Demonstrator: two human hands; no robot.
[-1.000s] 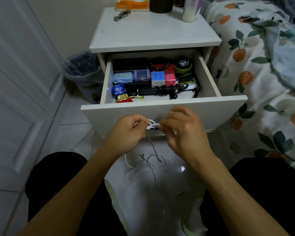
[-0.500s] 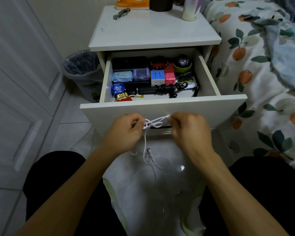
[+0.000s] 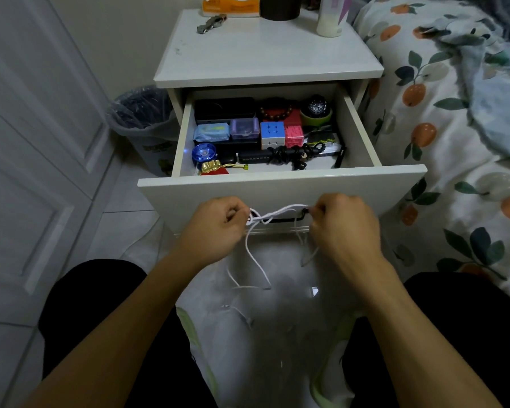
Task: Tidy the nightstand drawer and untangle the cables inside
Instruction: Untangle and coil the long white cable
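The white nightstand drawer (image 3: 280, 188) stands pulled open. In front of its face, my left hand (image 3: 218, 228) and my right hand (image 3: 343, 228) each pinch one end of a knotted white cable (image 3: 273, 215), stretched between them. Loose strands of it hang down to the floor. Inside the drawer a tangled black cable (image 3: 289, 153) lies near the front, beside a black power bank (image 3: 255, 157). A puzzle cube (image 3: 272, 133), a pink cube (image 3: 294, 136), a blue yo-yo (image 3: 203, 153) and small boxes sit behind.
A lined waste bin (image 3: 142, 125) stands left of the nightstand. The bed with a fruit-print cover (image 3: 442, 119) lies to the right. A white bottle (image 3: 330, 16), a dark cup and keys (image 3: 211, 23) are on the nightstand top. A closet door fills the left.
My hands have drawn apart, from touching to well separated, and the white cable's knot has stretched out between them. The dangling strands rose off the floor.
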